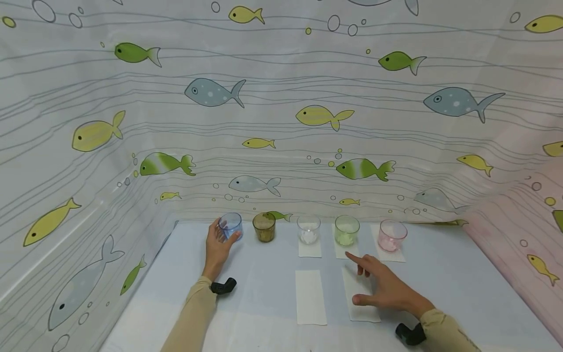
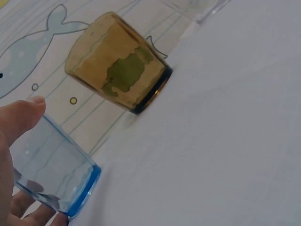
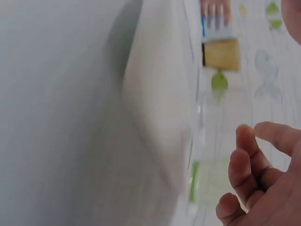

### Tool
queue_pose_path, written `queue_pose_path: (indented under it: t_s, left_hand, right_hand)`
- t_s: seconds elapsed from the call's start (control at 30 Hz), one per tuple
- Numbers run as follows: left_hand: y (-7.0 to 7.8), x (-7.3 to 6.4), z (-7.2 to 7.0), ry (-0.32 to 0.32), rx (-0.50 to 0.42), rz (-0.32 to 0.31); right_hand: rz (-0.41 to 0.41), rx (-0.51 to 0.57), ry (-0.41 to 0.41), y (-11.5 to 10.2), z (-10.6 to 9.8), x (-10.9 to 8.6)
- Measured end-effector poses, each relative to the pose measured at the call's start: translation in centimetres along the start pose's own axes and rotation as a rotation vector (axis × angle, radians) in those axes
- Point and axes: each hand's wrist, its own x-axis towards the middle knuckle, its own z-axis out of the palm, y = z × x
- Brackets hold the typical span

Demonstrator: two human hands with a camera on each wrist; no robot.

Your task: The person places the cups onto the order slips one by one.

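Observation:
A blue glass point(image 1: 230, 226) stands at the back left of the table, and my left hand point(image 1: 215, 250) grips it. In the left wrist view its thumb lies across the near side of the blue glass point(image 2: 61, 160), with fingers behind. Just right of it is a brown glass point(image 1: 264, 229). My right hand point(image 1: 389, 288) hovers over the front right paper sheet point(image 1: 353, 283), holding nothing. Its index finger points toward the green glass point(image 1: 347, 231) and the other fingers are bent. In the right wrist view a white sheet point(image 3: 160, 89) appears blurred beside it.
A clear glass point(image 1: 309, 229) and a pink glass point(image 1: 392, 237) stand in the back row; they and the green one have white papers beneath. Another paper sheet point(image 1: 311, 299) lies in front. A fish-patterned curtain point(image 1: 281, 98) encloses the pale table point(image 1: 259, 303).

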Motion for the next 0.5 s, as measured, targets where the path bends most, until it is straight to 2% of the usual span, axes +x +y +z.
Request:
queue_pose_path:
  t_s: [0.23,0.5]
  left_hand:
    - [-0.1,0.0,-0.1,0.015,0.019,-0.002]
    - [0.0,-0.2,-0.1,-0.007,0.074,-0.035]
  right_hand:
    - [-0.064,-0.042,-0.084,-2.5,2.7,2.1]
    - [-0.028,-0.033,-0.171,-3.5,4.3,3.0]
